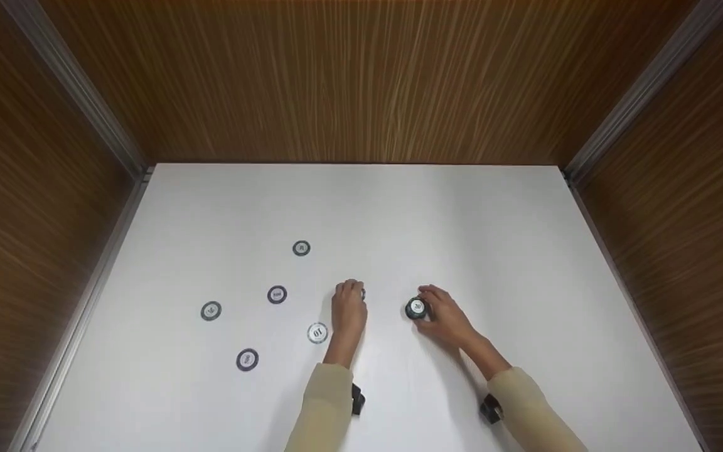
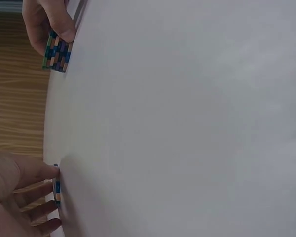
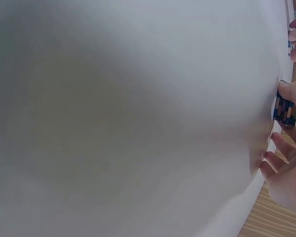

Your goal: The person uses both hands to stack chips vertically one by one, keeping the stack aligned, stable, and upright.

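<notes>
In the head view my right hand [image 1: 446, 319] grips a short stack of poker chips [image 1: 416, 307], the top one marked 20. The striped edges of this stack [image 3: 284, 109] show in the right wrist view, with the thumb against one side. To its left, my left hand [image 1: 349, 312] holds a poker chip [image 1: 363, 294], mostly hidden behind the fingers. Seen from the left wrist, that chip [image 2: 57, 192] stands edge-on between thumb and fingers, close over the white table [image 2: 177, 123]. A gap separates the two hands.
Loose poker chips lie flat left of my left hand: a white one marked 10 [image 1: 317, 333], two dark ones marked 100 [image 1: 277, 294] [image 1: 247, 360], a grey one [image 1: 211, 311] and a small dark one [image 1: 301, 248]. Wood-grain panels [image 1: 361, 81] wall the table's back and sides.
</notes>
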Motion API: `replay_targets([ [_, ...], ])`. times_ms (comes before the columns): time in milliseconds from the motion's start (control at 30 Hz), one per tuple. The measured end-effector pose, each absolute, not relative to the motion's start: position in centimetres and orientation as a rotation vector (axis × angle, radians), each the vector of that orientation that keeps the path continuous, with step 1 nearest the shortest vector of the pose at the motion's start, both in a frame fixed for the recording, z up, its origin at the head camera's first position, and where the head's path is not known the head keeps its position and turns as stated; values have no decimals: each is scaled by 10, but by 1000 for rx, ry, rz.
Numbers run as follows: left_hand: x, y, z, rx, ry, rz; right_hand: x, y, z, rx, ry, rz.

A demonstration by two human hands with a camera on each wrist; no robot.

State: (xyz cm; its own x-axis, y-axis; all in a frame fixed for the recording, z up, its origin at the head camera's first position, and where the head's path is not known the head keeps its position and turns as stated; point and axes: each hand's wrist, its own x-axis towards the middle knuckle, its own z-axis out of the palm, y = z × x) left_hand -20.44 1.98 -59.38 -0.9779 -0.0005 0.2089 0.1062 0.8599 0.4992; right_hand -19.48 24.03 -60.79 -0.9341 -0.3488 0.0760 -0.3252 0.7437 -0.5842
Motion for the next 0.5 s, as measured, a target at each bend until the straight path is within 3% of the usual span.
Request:
replay_targets([
  [500,-206,19,-588,-52,-2928,-861,-206,227,-609,-618,2969,-932],
])
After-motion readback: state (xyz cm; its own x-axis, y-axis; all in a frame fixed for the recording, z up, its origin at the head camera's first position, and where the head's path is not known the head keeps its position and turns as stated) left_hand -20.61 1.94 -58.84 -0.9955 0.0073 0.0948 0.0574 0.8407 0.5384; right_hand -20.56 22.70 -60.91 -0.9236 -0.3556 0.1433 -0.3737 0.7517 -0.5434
